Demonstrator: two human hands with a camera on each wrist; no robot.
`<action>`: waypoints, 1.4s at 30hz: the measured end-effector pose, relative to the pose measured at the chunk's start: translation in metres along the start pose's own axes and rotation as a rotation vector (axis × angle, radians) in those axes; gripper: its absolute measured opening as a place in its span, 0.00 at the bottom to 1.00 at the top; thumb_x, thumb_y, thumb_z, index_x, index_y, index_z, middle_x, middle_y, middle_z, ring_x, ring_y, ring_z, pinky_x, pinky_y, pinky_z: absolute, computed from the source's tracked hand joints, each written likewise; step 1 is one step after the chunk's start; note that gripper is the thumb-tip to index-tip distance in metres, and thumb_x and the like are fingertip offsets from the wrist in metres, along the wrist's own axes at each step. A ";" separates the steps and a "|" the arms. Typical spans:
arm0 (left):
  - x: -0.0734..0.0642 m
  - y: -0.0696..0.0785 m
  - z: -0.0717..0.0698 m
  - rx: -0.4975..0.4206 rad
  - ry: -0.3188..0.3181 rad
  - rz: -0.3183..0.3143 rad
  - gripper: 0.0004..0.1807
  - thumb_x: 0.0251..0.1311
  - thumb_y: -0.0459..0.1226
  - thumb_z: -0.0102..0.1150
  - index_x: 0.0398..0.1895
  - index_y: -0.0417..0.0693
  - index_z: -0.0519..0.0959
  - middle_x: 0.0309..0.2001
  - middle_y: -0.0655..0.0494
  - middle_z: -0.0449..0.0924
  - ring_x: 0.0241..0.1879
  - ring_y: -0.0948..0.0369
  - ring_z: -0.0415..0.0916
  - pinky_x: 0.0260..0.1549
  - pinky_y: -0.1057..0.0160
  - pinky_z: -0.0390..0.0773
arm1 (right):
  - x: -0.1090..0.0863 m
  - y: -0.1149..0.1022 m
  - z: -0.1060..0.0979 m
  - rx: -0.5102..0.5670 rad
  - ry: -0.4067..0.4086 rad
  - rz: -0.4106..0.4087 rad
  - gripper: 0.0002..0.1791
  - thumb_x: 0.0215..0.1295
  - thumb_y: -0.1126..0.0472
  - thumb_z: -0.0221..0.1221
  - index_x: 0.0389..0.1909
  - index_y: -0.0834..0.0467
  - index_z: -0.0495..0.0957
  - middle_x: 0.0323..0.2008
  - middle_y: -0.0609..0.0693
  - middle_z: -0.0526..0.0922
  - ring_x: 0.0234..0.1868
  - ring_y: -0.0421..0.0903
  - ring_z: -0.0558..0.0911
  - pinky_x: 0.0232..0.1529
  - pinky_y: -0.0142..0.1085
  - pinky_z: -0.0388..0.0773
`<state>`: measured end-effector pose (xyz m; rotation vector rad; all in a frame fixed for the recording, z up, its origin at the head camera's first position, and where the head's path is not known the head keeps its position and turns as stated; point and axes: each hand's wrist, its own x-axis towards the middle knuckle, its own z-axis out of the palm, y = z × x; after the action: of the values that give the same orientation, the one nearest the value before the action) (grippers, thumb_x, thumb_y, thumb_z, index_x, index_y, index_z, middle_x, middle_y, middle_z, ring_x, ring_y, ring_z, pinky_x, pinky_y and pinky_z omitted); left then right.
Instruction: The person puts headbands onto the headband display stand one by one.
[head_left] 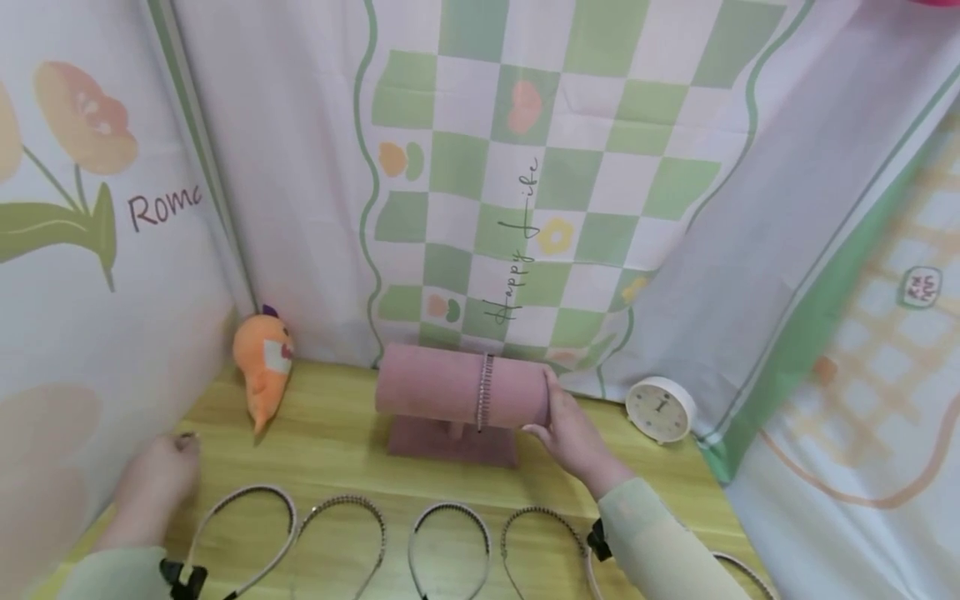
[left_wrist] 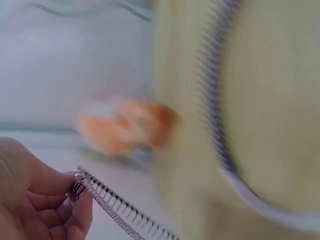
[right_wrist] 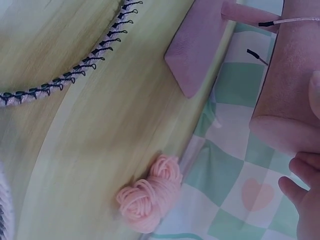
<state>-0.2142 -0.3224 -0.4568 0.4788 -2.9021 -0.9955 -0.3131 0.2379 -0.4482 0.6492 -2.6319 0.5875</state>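
Silvery black-toothed headband (left_wrist: 107, 207): left hand (head_left: 160, 479) pinches it.
Pink cylindrical stand (head_left: 431, 382): right hand (head_left: 573, 436) grips right end; pushing could topple it.

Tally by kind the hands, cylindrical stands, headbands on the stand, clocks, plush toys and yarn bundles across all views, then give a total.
Hands: 2 (left hand, right hand)
Pink stand: 1
Headband on stand: 1
Clock: 1
Plush toy: 1
Yarn bundle: 1
Total: 7
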 end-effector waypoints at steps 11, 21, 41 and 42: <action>-0.003 0.123 0.022 -0.361 0.225 0.306 0.10 0.66 0.32 0.59 0.38 0.29 0.82 0.35 0.41 0.81 0.35 0.50 0.75 0.34 0.58 0.73 | -0.003 -0.003 -0.002 0.016 -0.020 0.022 0.62 0.57 0.56 0.71 0.79 0.55 0.33 0.62 0.72 0.68 0.62 0.65 0.71 0.65 0.54 0.65; 0.015 0.179 0.082 -0.607 0.162 0.392 0.07 0.64 0.29 0.61 0.39 0.31 0.83 0.36 0.43 0.82 0.36 0.56 0.75 0.35 0.68 0.74 | -0.001 -0.004 -0.001 0.016 -0.044 0.065 0.64 0.58 0.55 0.71 0.79 0.52 0.31 0.65 0.72 0.65 0.64 0.64 0.69 0.67 0.53 0.63; 0.024 0.188 0.108 0.065 0.320 0.810 0.34 0.61 0.37 0.66 0.72 0.54 0.68 0.70 0.53 0.66 0.71 0.44 0.56 0.66 0.33 0.47 | -0.003 -0.002 0.002 0.002 -0.020 0.061 0.63 0.57 0.54 0.71 0.79 0.53 0.32 0.64 0.72 0.66 0.63 0.65 0.70 0.65 0.55 0.65; 0.024 0.187 0.107 0.114 0.323 0.839 0.34 0.62 0.37 0.65 0.72 0.54 0.68 0.70 0.55 0.66 0.72 0.45 0.54 0.67 0.33 0.43 | -0.003 -0.002 0.001 0.004 -0.024 0.062 0.63 0.58 0.54 0.71 0.79 0.53 0.32 0.65 0.72 0.66 0.63 0.65 0.70 0.65 0.55 0.65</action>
<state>-0.3033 -0.1263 -0.4300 -0.5060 -2.4557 -0.5495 -0.3102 0.2367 -0.4499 0.5808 -2.6820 0.6067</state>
